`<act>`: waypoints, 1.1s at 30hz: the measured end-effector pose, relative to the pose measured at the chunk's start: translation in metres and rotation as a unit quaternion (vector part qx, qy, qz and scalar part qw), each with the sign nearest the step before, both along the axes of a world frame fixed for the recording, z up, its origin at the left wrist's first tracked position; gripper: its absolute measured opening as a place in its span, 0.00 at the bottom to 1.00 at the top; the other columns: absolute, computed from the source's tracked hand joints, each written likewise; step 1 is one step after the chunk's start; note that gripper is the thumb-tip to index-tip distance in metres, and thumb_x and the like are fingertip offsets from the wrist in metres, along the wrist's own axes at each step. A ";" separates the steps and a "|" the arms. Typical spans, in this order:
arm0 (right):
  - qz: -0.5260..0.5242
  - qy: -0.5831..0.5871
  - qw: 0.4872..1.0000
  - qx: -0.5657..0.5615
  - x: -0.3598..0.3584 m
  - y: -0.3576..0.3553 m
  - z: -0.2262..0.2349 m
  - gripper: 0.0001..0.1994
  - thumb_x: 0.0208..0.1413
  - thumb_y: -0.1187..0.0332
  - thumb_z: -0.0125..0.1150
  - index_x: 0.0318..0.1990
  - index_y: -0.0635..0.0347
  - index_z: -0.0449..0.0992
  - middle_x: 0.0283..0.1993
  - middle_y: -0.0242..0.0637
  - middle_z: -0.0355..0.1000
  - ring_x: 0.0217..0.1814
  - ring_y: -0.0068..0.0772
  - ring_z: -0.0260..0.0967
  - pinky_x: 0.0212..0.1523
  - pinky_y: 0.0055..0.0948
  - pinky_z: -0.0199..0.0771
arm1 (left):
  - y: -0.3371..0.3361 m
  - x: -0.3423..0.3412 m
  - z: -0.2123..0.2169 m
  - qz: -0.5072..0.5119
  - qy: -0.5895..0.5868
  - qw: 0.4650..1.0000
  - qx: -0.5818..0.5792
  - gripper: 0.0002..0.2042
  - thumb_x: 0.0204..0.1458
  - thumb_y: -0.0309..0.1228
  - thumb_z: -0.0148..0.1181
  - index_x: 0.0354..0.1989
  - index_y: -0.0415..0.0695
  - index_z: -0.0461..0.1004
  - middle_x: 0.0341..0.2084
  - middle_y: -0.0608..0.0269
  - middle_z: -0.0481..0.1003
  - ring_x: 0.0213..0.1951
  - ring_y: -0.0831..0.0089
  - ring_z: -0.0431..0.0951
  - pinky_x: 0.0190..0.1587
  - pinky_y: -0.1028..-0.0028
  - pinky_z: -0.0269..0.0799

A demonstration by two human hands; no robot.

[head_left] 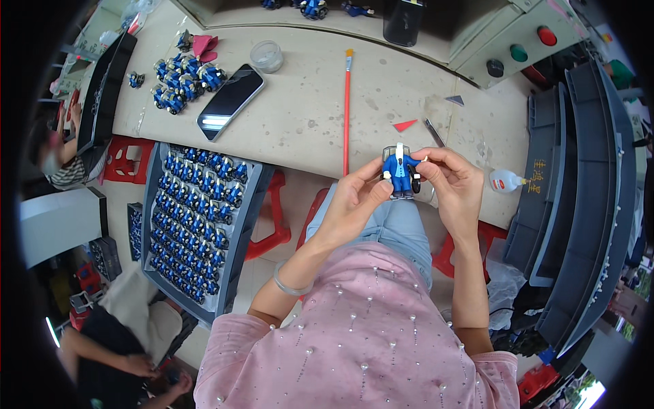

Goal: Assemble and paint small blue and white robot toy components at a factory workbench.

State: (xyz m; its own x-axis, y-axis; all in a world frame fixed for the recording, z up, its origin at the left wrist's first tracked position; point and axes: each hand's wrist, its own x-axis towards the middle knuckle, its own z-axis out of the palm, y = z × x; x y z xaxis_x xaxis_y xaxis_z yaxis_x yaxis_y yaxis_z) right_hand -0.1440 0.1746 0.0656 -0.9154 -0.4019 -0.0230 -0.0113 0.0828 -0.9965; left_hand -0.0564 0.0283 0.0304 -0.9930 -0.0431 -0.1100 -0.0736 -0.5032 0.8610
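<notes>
A small figurine (398, 167) in a blue suit, with a white head and dark wheel-like parts at its sides, is held upright between my two hands above my lap, at the table's front edge. My left hand (357, 201) closes on its left side, thumb at the lower part. Fingers of my right hand (453, 184) pinch its outstretched arm on the right side. The backs of some fingers hide parts of it. Just beyond my right hand lie a red triangular piece (405, 125) and a thin dark tool (434, 132).
On the table (300, 129) are a red-handled brush (347, 102), phone (230, 102), small clear tub (266, 56) and a cluster of blue figurines (184, 82). A tray of figurines (194, 218) stands left. A white bottle (505, 180) and stacked grey trays (545, 184) are right. Another person (116, 354) sits lower left.
</notes>
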 end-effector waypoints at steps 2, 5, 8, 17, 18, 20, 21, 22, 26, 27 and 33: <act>-0.015 0.004 1.000 -0.004 0.001 0.002 -0.004 0.06 0.51 0.79 0.61 0.36 0.70 0.79 0.35 0.39 0.76 0.34 0.22 0.74 0.37 0.20 0.75 | 0.004 0.000 -0.002 0.007 -0.033 0.999 0.007 0.25 0.60 0.34 0.54 0.62 0.33 0.59 0.48 0.63 0.72 0.47 0.80 0.71 0.50 0.76 0.68; -0.025 0.000 1.000 -0.014 0.001 0.003 -0.007 0.05 0.50 0.80 0.61 0.35 0.70 0.79 0.34 0.38 0.76 0.33 0.22 0.74 0.36 0.20 0.75 | 0.008 -0.001 -0.005 0.014 -0.028 0.998 0.054 0.25 0.60 0.34 0.53 0.62 0.33 0.59 0.49 0.62 0.71 0.47 0.80 0.71 0.50 0.76 0.68; -0.024 -0.001 1.000 -0.015 0.000 0.003 -0.007 0.05 0.50 0.79 0.61 0.35 0.70 0.79 0.33 0.38 0.76 0.33 0.22 0.74 0.36 0.20 0.75 | 0.007 0.000 -0.008 0.012 -0.034 0.999 0.034 0.25 0.60 0.33 0.53 0.62 0.33 0.59 0.50 0.61 0.71 0.48 0.79 0.71 0.50 0.76 0.67; -0.020 0.044 0.999 0.005 -0.001 0.000 -0.004 0.05 0.48 0.78 0.62 0.34 0.66 0.80 0.31 0.37 0.76 0.32 0.23 0.74 0.36 0.21 0.73 | 0.002 -0.002 -0.012 -0.016 0.010 0.998 0.064 0.29 0.60 0.31 0.52 0.66 0.32 0.50 0.54 0.54 0.66 0.52 0.67 0.72 0.56 0.63 0.68; -0.019 0.043 0.999 0.006 0.000 -0.001 -0.004 0.05 0.48 0.78 0.62 0.34 0.66 0.80 0.31 0.37 0.76 0.32 0.23 0.74 0.36 0.21 0.73 | 0.002 -0.002 -0.010 -0.015 0.009 0.998 0.065 0.29 0.60 0.31 0.52 0.66 0.32 0.50 0.54 0.54 0.66 0.52 0.67 0.72 0.56 0.63 0.68; -0.048 0.055 0.997 0.013 0.001 -0.004 -0.006 0.05 0.48 0.78 0.62 0.33 0.66 0.80 0.31 0.37 0.76 0.30 0.23 0.74 0.35 0.21 0.72 | 0.004 -0.005 -0.003 -0.003 0.039 0.999 0.035 0.32 0.57 0.24 0.54 0.67 0.34 0.45 0.59 0.54 0.60 0.55 0.67 0.69 0.55 0.63 0.69; -0.047 0.055 0.997 0.014 0.002 -0.004 -0.007 0.05 0.48 0.78 0.62 0.33 0.66 0.80 0.31 0.37 0.76 0.30 0.23 0.74 0.35 0.21 0.72 | 0.006 -0.005 -0.002 -0.002 0.039 0.999 0.036 0.32 0.57 0.24 0.54 0.67 0.34 0.45 0.59 0.54 0.60 0.55 0.67 0.69 0.55 0.63 0.69; -0.044 0.053 0.998 0.016 0.004 -0.004 -0.008 0.05 0.49 0.78 0.62 0.34 0.67 0.80 0.32 0.37 0.76 0.31 0.23 0.73 0.35 0.21 0.71 | 0.008 -0.005 0.000 0.005 0.038 0.998 0.040 0.35 0.54 0.22 0.57 0.68 0.36 0.44 0.60 0.55 0.59 0.57 0.70 0.65 0.56 0.67 0.66; -0.010 0.034 0.999 -0.032 0.004 -0.004 -0.011 0.07 0.50 0.76 0.63 0.37 0.67 0.79 0.36 0.36 0.76 0.34 0.23 0.71 0.39 0.21 0.70 | 0.012 -0.002 -0.003 0.043 0.035 0.997 -0.053 0.38 0.51 0.18 0.57 0.69 0.39 0.44 0.58 0.56 0.59 0.57 0.72 0.63 0.58 0.71 0.63; -0.008 0.032 0.999 -0.033 0.004 -0.006 -0.009 0.07 0.50 0.76 0.63 0.37 0.67 0.79 0.36 0.36 0.76 0.34 0.23 0.71 0.39 0.21 0.70 | 0.012 -0.002 -0.003 0.044 0.033 0.997 -0.054 0.38 0.51 0.18 0.57 0.69 0.39 0.44 0.58 0.56 0.59 0.57 0.72 0.63 0.58 0.71 0.63; -0.004 -0.011 0.998 -0.068 -0.005 -0.008 -0.010 0.11 0.49 0.71 0.66 0.40 0.65 0.79 0.35 0.34 0.75 0.33 0.21 0.67 0.37 0.22 0.68 | 0.012 0.005 -0.005 0.000 0.041 0.989 -0.144 0.39 0.50 0.15 0.53 0.70 0.40 0.38 0.59 0.52 0.57 0.56 0.69 0.64 0.54 0.70 0.65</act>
